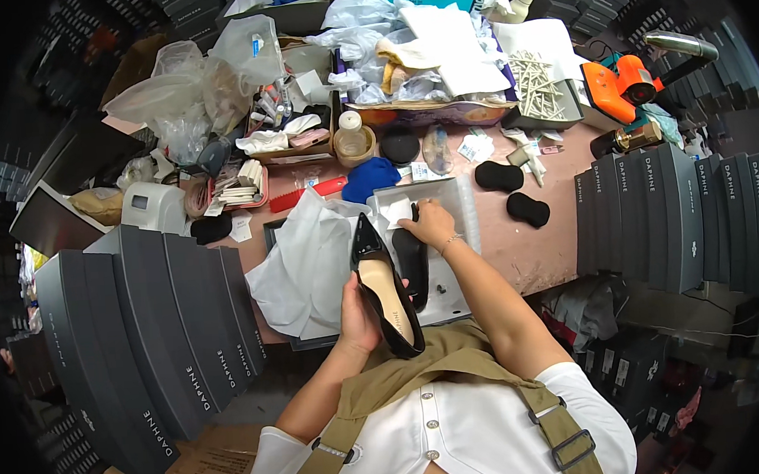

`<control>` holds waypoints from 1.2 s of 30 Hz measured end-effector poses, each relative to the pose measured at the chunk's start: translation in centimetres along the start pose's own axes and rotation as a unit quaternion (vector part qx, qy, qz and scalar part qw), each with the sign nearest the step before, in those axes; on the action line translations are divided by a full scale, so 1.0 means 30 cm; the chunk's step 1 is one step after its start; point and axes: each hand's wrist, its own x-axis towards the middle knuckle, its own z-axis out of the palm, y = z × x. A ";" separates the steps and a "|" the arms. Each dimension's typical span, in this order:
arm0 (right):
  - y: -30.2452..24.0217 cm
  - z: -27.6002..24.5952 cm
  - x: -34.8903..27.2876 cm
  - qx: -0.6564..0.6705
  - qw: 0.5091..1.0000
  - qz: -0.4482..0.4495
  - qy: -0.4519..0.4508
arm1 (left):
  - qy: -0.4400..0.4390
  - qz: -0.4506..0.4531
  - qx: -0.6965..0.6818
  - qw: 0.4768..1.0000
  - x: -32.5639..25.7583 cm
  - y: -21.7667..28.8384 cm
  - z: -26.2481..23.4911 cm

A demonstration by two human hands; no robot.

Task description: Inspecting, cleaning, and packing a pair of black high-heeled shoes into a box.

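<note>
Two black pieces are at your hands: one glossy pointed shoe (387, 296), and one long dark piece (412, 265) which is probably its pair. Your left hand (360, 315) is closed around the side of the shoe, just in front of your apron, with toe pointing away from you and the pale insole facing up. Your right hand (433, 225) has its bent fingers at the far end of the dark piece, over the pale open box (466, 206); whether they grip or only touch, I cannot tell. I judge the shoe to be light, quite stiff at toe and heel, and softer along the thin sides. Its shiny surface may slip a little and can be scratched easily, so the heel or the middle of the sole seems a better place to hold than the toe. White tissue paper (304, 250) spreads loosely just left of the box and could catch the toe. Beyond the box lie a blue cloth (370, 180) and a red tool (309, 193). Tall rows of dark boxes (155, 338) limit your left elbow.
</note>
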 end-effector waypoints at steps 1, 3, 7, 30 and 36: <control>0.010 0.021 0.019 0.017 1.000 0.004 0.017 | -0.010 -0.005 0.013 1.000 0.003 -0.001 -0.002; 0.023 0.039 0.054 0.058 0.997 0.008 0.049 | 0.002 0.004 0.015 1.000 -0.002 -0.003 0.030; -0.047 -0.100 -0.068 0.256 0.961 -0.063 0.084 | 0.021 0.048 -0.016 0.998 0.016 0.019 -0.013; -0.026 -0.267 -0.307 -0.051 0.960 -0.233 0.148 | 0.066 -0.083 0.046 0.993 0.007 0.025 0.019; 0.086 -0.210 -0.283 -0.004 0.976 -0.178 0.126 | 0.022 -0.052 0.011 0.998 0.029 0.030 0.053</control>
